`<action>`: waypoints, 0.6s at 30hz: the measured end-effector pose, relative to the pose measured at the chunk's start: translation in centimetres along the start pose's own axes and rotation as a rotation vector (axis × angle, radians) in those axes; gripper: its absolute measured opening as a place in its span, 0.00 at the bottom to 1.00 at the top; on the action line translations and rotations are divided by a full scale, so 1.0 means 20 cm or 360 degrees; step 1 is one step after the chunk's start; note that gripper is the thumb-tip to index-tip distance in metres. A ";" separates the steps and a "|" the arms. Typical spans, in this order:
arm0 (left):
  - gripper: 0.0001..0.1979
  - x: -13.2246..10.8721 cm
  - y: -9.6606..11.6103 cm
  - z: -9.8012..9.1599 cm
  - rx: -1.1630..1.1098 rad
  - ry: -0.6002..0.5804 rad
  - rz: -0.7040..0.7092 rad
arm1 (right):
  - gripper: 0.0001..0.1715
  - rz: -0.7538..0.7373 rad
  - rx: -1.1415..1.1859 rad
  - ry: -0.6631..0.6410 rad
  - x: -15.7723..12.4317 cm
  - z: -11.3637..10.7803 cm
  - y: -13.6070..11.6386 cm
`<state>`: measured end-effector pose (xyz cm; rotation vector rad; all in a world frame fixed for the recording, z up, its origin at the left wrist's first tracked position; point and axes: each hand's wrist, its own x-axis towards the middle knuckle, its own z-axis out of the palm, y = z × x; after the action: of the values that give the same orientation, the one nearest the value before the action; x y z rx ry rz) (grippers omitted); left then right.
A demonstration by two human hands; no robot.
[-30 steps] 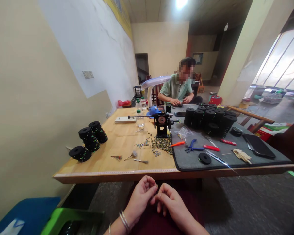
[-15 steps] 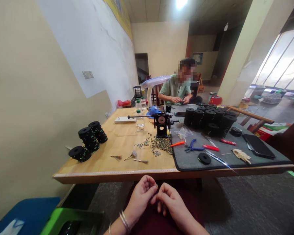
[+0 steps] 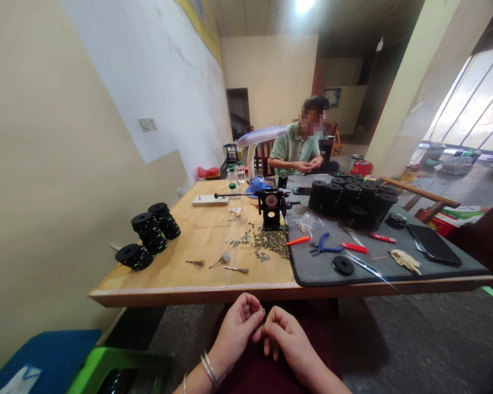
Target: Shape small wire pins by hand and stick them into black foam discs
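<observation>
My left hand (image 3: 236, 328) and my right hand (image 3: 285, 335) meet in my lap, below the front edge of the wooden table (image 3: 181, 284). Both have curled fingers, and their tips pinch a tiny piece between them that is too small to name. Bangles circle my left wrist. On the table ahead lie a heap of small metal bits (image 3: 271, 242), blue pliers (image 3: 322, 245), orange-handled tools (image 3: 298, 241) and a small black winding machine (image 3: 271, 209).
A dark mat (image 3: 370, 268) covers the table's right half, holding black spools (image 3: 353, 198), a black disc (image 3: 343, 265) and a dark tablet (image 3: 433, 244). Three more spools (image 3: 150, 235) stand at the left. Another person (image 3: 299, 149) sits at the far end. A green and blue seat (image 3: 98, 364) is at my lower left.
My hands have stayed in place. The person at the far end has lifted both hands off the table toward the chest.
</observation>
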<state>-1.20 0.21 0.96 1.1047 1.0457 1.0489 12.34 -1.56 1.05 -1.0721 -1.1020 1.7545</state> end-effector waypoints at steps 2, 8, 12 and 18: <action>0.14 0.00 0.00 0.00 0.0008 0.0001 0.0008 | 0.15 0.0012 0.0001 0.0004 0.00 0.00 0.00; 0.11 0.00 0.00 0.00 0.0099 -0.0002 0.0078 | 0.14 -0.0003 0.0009 0.0003 0.00 -0.01 0.00; 0.08 -0.01 0.00 0.00 0.0231 -0.0006 0.0167 | 0.16 -0.0015 0.0015 0.0014 0.01 -0.01 0.00; 0.04 -0.04 0.02 0.00 0.0685 -0.0012 0.0381 | 0.25 -0.0041 -0.0010 0.0046 0.03 -0.02 0.02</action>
<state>-1.48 -0.60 1.36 1.6116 1.1863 1.0293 12.42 -1.15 0.40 -1.0791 -1.0998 1.7113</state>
